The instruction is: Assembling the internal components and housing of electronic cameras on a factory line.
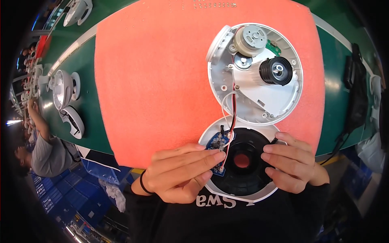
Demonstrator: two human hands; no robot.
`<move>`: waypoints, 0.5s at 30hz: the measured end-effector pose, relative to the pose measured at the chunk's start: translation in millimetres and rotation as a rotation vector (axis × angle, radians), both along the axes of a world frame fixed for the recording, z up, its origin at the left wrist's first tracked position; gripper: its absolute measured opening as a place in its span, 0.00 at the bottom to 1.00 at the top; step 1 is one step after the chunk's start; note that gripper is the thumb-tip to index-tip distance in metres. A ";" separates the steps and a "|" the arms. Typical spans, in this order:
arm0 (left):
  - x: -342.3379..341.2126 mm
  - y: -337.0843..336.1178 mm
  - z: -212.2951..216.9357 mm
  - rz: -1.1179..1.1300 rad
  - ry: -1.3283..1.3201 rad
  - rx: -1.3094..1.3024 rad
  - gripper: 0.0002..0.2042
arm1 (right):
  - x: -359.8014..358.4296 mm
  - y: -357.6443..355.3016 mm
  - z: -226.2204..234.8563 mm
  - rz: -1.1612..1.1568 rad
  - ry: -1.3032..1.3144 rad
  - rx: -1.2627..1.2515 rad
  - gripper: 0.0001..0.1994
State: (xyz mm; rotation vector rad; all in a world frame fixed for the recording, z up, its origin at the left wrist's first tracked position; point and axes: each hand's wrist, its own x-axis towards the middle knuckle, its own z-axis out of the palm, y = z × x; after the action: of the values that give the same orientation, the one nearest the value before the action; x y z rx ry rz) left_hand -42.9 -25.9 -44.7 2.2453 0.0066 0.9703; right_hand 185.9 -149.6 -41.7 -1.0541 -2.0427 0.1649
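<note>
A round white plastic housing (209,132) with a black ring-shaped insert (253,180) lies close to my body. Its left part carries a blue circuit board (216,139). My left hand (178,172) is closed over the board, its fingertips at a thin white cable (232,137); exactly what they pinch is partly hidden. My right hand (291,162) grips the housing's right rim with bent fingers. Red and black wires (234,107) run from the board to a second open white housing (263,111) beyond. That one holds a grey motor (255,36), a gear (243,62) and a black ribbed cylinder (276,70).
An orange foam mat (162,89) covers much of the green table (89,109). White device shells (65,89) stand at the left. A black bag (356,93) lies at the right edge. Another person (52,154) sits at the left, one arm reaching to the table.
</note>
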 end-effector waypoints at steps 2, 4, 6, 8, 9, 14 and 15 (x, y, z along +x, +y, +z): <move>0.8 0.0 0.0 0.007 0.003 0.002 0.15 | -1.2 -0.4 2.2 -0.020 -0.012 -0.003 0.08; 1.8 0.7 0.6 0.012 0.005 0.005 0.15 | -3.0 0.6 3.4 -0.042 -0.025 -0.003 0.09; 3.1 1.5 1.1 0.018 0.009 0.027 0.14 | -5.0 1.6 3.0 -0.069 0.017 0.026 0.11; 2.9 1.3 0.1 0.013 0.023 0.031 0.14 | -6.2 2.4 3.7 -0.079 0.062 0.009 0.10; 2.8 1.3 -0.1 0.011 0.039 0.031 0.13 | -6.1 2.4 3.7 -0.085 0.109 -0.013 0.10; -1.1 4.6 4.2 -0.124 0.174 -0.162 0.10 | 0.7 -2.4 -0.6 -0.014 0.169 -0.033 0.10; -2.9 4.0 0.5 -0.146 0.216 -0.203 0.16 | 0.9 -3.2 -2.3 0.007 0.215 -0.067 0.11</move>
State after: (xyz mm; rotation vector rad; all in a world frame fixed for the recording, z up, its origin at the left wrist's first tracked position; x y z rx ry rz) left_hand -45.8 -21.9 -44.1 2.1189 0.0351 0.6188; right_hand 186.8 -152.8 -44.1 -1.0236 -1.8585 0.3381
